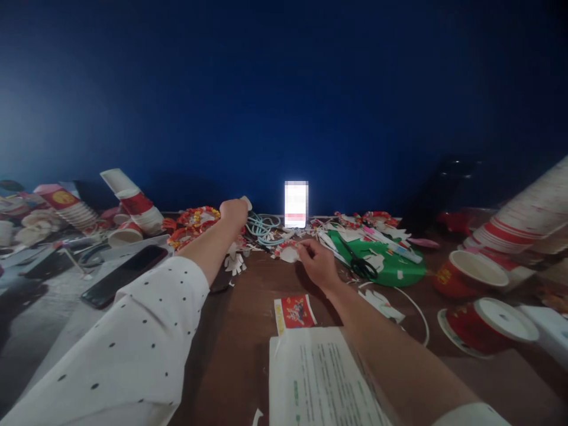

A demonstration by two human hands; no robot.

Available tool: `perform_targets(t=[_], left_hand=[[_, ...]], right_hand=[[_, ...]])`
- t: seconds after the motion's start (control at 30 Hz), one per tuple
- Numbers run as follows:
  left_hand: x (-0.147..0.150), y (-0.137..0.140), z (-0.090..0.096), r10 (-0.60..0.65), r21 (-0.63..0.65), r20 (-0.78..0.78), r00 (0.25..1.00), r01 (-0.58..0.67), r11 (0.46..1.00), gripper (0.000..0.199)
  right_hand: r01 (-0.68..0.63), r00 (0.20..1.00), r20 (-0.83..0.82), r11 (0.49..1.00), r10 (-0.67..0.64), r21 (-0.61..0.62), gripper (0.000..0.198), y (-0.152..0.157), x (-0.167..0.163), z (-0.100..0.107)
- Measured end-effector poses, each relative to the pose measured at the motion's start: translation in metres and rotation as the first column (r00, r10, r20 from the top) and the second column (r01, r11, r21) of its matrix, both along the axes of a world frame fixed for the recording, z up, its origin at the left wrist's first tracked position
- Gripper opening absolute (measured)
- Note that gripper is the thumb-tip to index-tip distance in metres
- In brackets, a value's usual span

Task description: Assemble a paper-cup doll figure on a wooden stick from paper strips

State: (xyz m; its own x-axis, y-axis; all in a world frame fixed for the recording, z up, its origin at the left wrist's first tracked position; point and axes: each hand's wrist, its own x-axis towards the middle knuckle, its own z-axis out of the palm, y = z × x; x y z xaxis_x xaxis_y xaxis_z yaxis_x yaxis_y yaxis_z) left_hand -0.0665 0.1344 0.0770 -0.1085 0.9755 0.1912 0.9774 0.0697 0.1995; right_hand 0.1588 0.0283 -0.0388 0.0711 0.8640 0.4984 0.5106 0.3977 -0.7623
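My left hand (233,215) is stretched forward to the back of the table, its fingers curled around a small whitish piece (247,203) that looks like paper. Just beyond its wrist lie red and yellow beaded-looking rings (200,216), and to its right a coil of pale blue cord (262,229). Nearer the middle, my right hand (316,261) pinches the edge of a round white piece with a red-and-white rim (289,252), held low over the tabletop. Black-handled scissors (362,266) rest on a green sheet (402,269) to the right of that hand.
A lit phone screen (296,204) stands against the blue wall. Printed paper (326,376) and a red picture card (296,312) lie in front. A dark phone (126,275) and stacked paper cups (137,204) are left; red cups (473,273) stand right. Paper scraps litter the back.
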Motion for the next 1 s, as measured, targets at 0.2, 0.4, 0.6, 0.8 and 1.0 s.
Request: perform_targets(t=[0.2,0.4,0.6,0.8,1.0], left_hand=[[-0.001,-0.023,0.016,-0.024,0.266,0.069,0.997,0.005,0.964,0.025],[0.039,-0.060,-0.031,-0.172,0.170,0.985,-0.035,-0.051,0.984,0.030],[0.071,-0.093,-0.086,-0.075,0.122,0.973,-0.218,0.211,0.970,0.046],[0.070,-0.096,-0.104,-0.204,0.184,0.978,0.039,0.294,0.938,0.038],[0.061,-0.095,-0.089,-0.248,0.323,0.935,-0.255,0.318,0.891,0.047]], right_hand=[[-0.014,1.000,-0.010,0.999,0.014,0.031,0.025,0.001,-0.001,-0.002],[-0.102,0.959,-0.268,0.994,0.090,-0.032,0.038,-0.001,-0.004,0.009],[-0.301,0.703,-0.705,0.937,0.094,-0.175,0.049,-0.004,-0.005,0.027],[-0.380,0.518,-0.853,0.909,0.059,-0.168,0.043,-0.001,-0.003,0.032],[-0.412,0.526,-0.847,0.895,0.080,-0.171,0.041,-0.006,-0.003,0.046]])
